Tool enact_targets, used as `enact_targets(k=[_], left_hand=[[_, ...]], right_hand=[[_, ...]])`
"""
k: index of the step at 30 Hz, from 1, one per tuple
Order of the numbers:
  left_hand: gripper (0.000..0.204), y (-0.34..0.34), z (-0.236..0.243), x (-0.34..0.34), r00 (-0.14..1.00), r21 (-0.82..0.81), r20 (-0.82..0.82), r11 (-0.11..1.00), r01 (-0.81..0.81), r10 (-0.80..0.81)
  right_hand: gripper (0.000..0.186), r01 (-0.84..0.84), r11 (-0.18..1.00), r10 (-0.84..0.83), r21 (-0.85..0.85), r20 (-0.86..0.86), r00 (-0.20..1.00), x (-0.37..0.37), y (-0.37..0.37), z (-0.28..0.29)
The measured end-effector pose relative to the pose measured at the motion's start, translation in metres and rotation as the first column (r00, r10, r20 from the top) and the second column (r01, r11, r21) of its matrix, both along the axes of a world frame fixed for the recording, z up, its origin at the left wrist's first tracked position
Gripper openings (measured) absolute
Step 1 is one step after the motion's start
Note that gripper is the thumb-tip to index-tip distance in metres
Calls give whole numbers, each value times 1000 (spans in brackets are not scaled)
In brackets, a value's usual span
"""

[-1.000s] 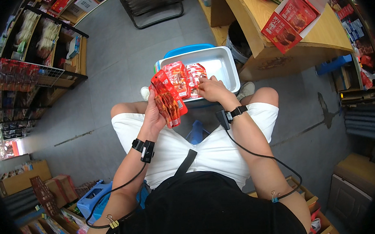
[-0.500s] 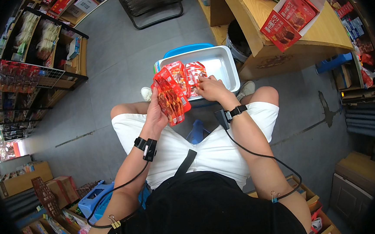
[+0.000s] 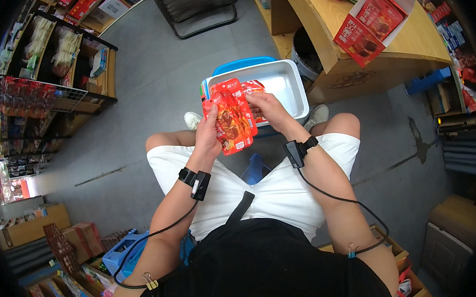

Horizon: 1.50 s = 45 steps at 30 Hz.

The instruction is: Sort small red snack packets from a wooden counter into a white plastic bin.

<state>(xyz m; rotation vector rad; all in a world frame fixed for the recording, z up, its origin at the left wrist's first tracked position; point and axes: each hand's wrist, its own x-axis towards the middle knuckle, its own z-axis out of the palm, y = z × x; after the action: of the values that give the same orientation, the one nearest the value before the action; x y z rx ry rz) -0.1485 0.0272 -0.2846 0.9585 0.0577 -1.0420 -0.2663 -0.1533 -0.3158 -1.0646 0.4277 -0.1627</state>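
My left hand (image 3: 208, 135) is closed around a fanned stack of glossy red snack packets (image 3: 229, 124) with food pictures on them, held over the near left part of a white tub (image 3: 303, 95). At the stack's right edge, the curled fingers of my right hand (image 3: 271, 112) hold a packet against the others; its fingertips are partly hidden. Behind that hand, another red packet (image 3: 255, 85) lies inside the tub, partly covered. A blue rim or lid (image 3: 243, 64) shows along the tub's far side.
On the wooden counter (image 3: 318, 32) at the right stands an opened carton (image 3: 400, 18) of red packets. A bin (image 3: 304, 55) sits beneath it. Stocked shelves (image 3: 40, 79) line the left, and a folding chair (image 3: 198, 13) stands at the far side. A blue stool (image 3: 127, 255) is at lower left.
My right hand has come back from the packets inside the tub to the edge of the held stack. My left hand has moved slightly right, turning the packets more upright.
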Motion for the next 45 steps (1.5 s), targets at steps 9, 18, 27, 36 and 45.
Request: enact_targets(k=[9,18,27,36,45], left_hand=[[45,-12,3,-7,996,84,84,996,1,-8],[43,2,-11,0,997,19,-58,999,-48,49],[52,9,1,-6,992,-3,-78,995,102,-102],[51,5,5,-11,997,10,12,997,75,-75],[54,7,-2,-11,975,-194,-44,959,208,-220]], right_hand=[[20,100,995,-97,-27,97,991,-2,6,-9],[24,339,937,-347,82,127,929,-1,-7,-22],[26,350,915,-376,203,108,920,1,4,-9],[27,184,842,-155,-508,100,983,-5,5,-30],[29,6,988,20,-154,161,987,-5,21,-3]])
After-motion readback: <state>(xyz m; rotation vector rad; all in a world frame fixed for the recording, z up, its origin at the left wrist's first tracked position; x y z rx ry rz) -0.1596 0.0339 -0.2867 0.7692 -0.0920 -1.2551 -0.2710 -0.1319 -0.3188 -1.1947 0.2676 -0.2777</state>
